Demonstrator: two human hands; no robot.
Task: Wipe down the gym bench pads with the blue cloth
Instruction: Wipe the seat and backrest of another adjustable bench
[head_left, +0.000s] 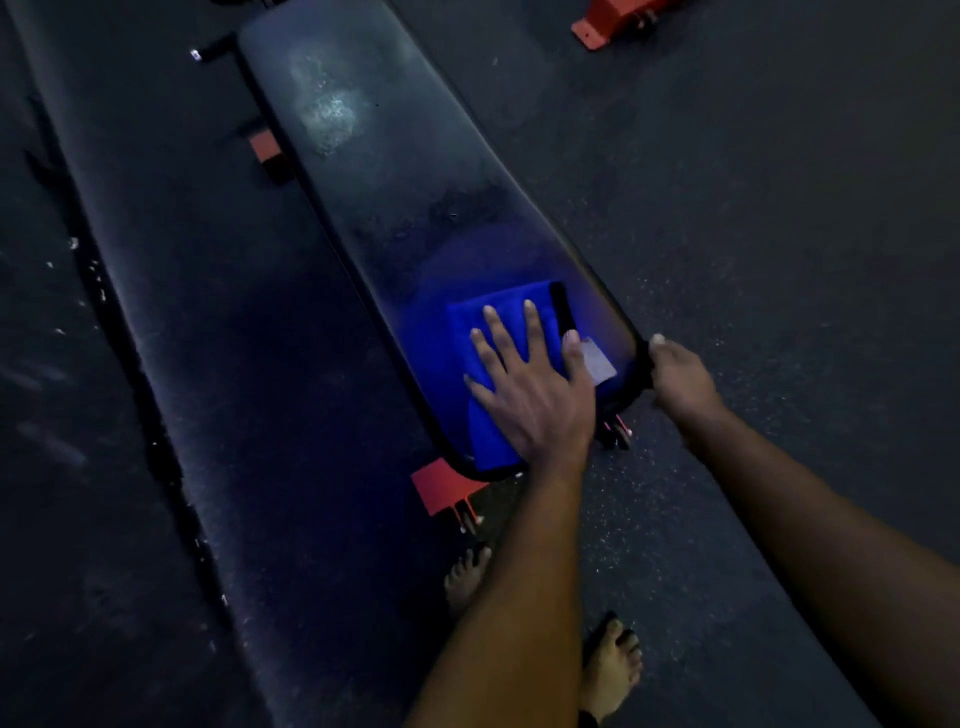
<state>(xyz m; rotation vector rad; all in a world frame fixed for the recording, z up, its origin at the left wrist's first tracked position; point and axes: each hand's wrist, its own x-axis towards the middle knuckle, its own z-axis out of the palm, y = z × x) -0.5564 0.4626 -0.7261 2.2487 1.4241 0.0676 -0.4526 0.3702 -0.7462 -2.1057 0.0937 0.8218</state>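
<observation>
On the near end of the bench pad lies the blue cloth, folded into a thick pad. The left hand is flat on top of it, fingers straight and spread, pressing down. The right hand is at the pad's right edge, thumb on top. It looks like it grips that edge, but it is a bit blurry.

I think the job is only partly done. The cloth is at the end close to the person. Far up the pad there is a pale smudge, and in the middle a blotchy patch. Both likely need wiping. I cannot tell how much of the pad is already clean.

The bench pad is long and thin. It runs from near the person, low and right, away to the far upper left. The cloth's long side goes nearly the same way. Its black edge and white tag face the pad's right side.
</observation>
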